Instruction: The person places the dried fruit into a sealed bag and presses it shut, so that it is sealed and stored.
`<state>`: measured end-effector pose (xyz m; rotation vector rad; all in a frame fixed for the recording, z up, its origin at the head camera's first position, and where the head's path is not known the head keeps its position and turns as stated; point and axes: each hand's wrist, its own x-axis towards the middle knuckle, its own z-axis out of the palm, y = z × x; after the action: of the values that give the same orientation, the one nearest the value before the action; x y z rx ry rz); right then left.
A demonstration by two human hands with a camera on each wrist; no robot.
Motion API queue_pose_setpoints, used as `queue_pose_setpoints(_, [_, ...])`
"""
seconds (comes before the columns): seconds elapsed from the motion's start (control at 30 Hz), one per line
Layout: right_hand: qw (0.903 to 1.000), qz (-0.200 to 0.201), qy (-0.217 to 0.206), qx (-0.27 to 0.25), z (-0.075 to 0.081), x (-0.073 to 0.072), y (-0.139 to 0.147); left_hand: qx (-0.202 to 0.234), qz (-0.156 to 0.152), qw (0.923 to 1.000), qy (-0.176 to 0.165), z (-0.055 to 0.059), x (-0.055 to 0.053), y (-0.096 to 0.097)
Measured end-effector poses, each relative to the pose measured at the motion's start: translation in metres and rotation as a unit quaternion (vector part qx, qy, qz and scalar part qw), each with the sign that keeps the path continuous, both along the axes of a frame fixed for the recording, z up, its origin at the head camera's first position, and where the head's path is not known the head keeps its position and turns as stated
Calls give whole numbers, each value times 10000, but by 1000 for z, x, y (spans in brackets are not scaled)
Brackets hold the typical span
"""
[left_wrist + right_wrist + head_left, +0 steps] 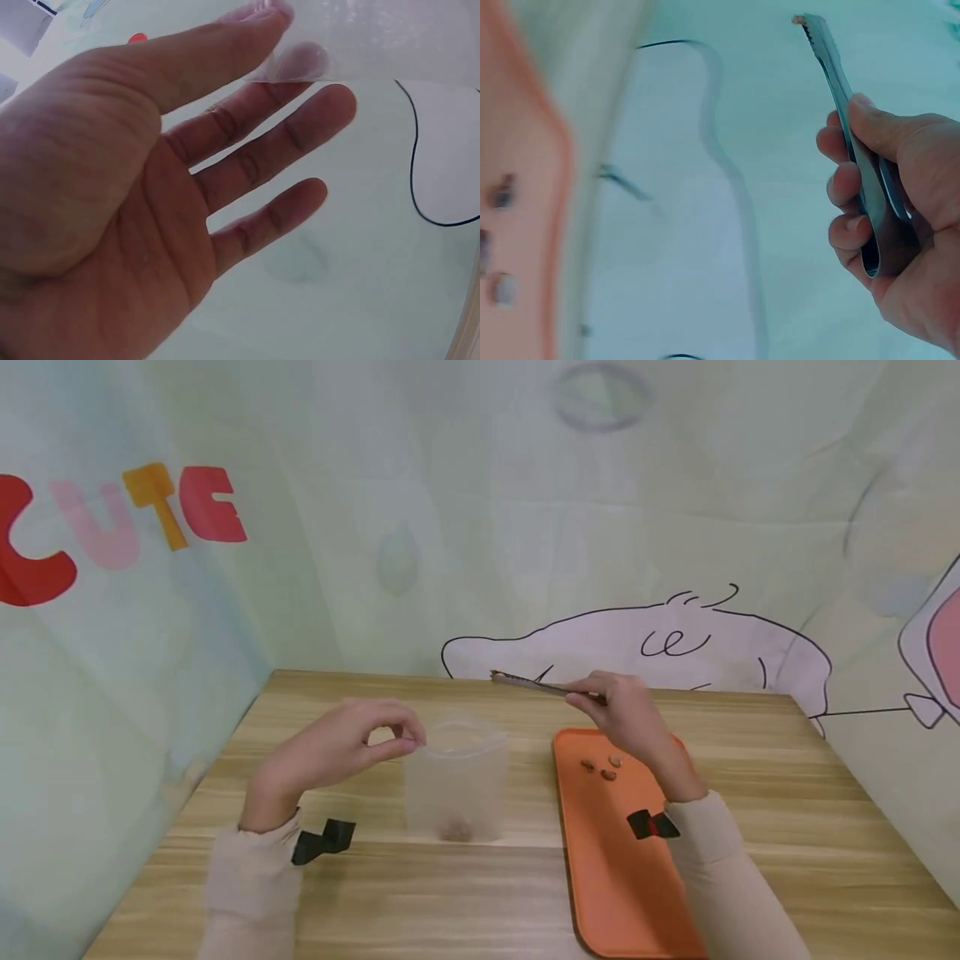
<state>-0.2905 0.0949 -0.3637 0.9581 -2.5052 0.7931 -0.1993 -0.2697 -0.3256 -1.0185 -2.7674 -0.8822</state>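
Left hand (341, 745): thumb and forefinger pinch the rim of a clear bag (456, 785) at its left upper edge. Left wrist view shows the film caught between those two tips; the other three fingers stretch out, spread apart, below the film.

Bag stands upright on the table (405, 902), left of the tray (622, 885) and apart from it. Mouth faces up. A small brownish clump (454, 829) shows through the film at the bottom; count cannot be made out.

Right hand (626, 714): fingers and thumb wrapped round metal tongs (532, 683), raised above the table beyond the tray's far end. Tongs point left, tips up beyond the bag's mouth and to its right in the head view. A small brown bit (494, 675) sits at the tips; right wrist view shows it jutting from the toothed end, the tong arms close together there.

Tray: orange, rounded corners, long side running toward the wearer. Three small pieces (608, 774) lie near its far end, close to one another, two brown, one paler.

Both sleeves (255, 877) pale, each with a black strap (333, 837) near the cuff. Behind, a pale cloth (360, 543) bears coloured letters (213, 503) at left and a black-outlined white figure (622, 643).
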Motion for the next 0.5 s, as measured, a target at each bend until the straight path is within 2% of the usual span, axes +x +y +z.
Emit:
queue_pose_setpoints(0.13, [9992, 294, 64, -269, 22, 25, 13, 103, -90, 9997, 192, -3, -3, 12])
queue_pose_setpoints(0.23, [9979, 507, 210, -335, 30, 42, 19, 176, -126, 9993, 311, -3, -5, 18])
queue_pose_setpoints(0.4, [9957, 795, 341, -324, 33, 59, 29, 164, -185, 9989, 397, -7, -7, 27])
queue_pose_setpoints(0.5, [9960, 784, 262, -354, 32, 64, 37, 179, -205, 9989, 388, -8, -8, 28])
